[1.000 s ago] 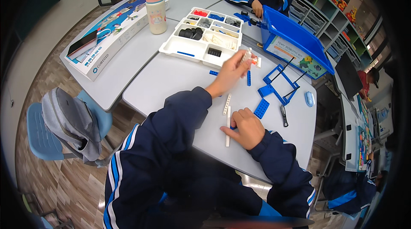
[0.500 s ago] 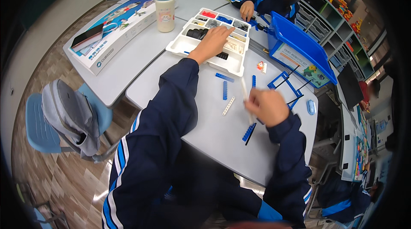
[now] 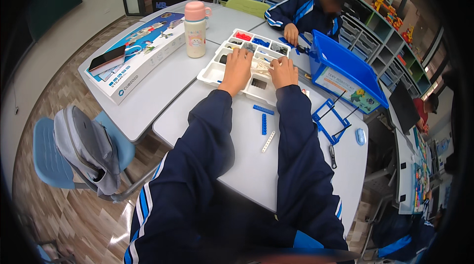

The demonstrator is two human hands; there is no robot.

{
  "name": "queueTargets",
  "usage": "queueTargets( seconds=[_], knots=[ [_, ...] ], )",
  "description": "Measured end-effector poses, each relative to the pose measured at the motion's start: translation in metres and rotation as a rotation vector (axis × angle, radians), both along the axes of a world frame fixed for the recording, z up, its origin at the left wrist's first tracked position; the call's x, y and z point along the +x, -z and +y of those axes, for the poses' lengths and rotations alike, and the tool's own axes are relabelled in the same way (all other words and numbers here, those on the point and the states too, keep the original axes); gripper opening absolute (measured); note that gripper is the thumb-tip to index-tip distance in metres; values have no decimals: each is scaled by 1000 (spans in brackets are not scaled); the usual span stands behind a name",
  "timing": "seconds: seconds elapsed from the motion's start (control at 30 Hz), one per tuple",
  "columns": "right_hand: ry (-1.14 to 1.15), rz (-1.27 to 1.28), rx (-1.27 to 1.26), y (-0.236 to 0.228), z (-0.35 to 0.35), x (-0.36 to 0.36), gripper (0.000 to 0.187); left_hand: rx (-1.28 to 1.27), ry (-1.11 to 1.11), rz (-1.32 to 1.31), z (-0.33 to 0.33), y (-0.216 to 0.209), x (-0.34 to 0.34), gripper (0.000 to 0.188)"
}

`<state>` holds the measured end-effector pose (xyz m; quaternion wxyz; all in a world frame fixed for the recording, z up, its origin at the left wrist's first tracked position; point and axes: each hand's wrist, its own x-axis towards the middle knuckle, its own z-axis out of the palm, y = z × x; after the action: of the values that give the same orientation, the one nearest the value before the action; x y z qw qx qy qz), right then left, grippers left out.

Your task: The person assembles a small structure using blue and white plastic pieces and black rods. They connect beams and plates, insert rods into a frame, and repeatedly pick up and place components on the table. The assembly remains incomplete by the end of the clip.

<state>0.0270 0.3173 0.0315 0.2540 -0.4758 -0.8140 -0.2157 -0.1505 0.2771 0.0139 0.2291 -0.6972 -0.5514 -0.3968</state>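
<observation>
Over the sorting tray (image 3: 212,73), my left hand (image 3: 238,70) is closed with its fingers curled down; what it holds, if anything, is hidden. Close by on the right, my right hand (image 3: 284,72) pinches a white beam (image 3: 260,71) that lies across the gap between both hands. The tray's compartments hold red, blue, grey, black and white parts. In front of it on the table lie two blue beams, one crosswise (image 3: 263,109) and one lengthwise (image 3: 264,124), and a white perforated beam (image 3: 268,141).
Right of my arm are a blue frame with black rods (image 3: 332,121), a dark slim tool (image 3: 333,156) and a small blue case (image 3: 360,136). A blue bin (image 3: 345,61), a bottle (image 3: 195,32), a boxed kit (image 3: 133,74) with a phone (image 3: 106,60), and a co-worker's hand (image 3: 291,34) are farther off.
My right hand has moved forward from the near table to the tray, beside my left. My left hand has drawn back slightly toward me. The head view has shifted a little.
</observation>
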Motion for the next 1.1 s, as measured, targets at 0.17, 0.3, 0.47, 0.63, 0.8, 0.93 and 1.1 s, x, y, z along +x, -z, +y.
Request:
queueTargets(
  seconds=[0.17,0.3,0.47,0.63,0.8,0.93,1.1],
  knots=[
    [-140,247,-64,-63,-31,27,35,50,32,-29,-3,-6,6,26],
    [-466,428,-282,-121,-103,68,29,18,195,-33,-7,-8,6,22],
    [-314,-102,-986,-163,-198,114,43,-216,371,156,-11,-10,11,15],
    [-484,32,-890,-179,-242,127,47,-337,302,194,-17,-7,15,24],
    [-528,-135,-972,-166,-253,120,49,-300,273,258,-16,-4,16,21],
    [-557,-129,-946,-163,-255,120,47,-198,256,319,-12,3,19,12],
    [-537,-178,-981,-147,-242,121,51,-147,279,301,-9,6,18,4]
  ],
)
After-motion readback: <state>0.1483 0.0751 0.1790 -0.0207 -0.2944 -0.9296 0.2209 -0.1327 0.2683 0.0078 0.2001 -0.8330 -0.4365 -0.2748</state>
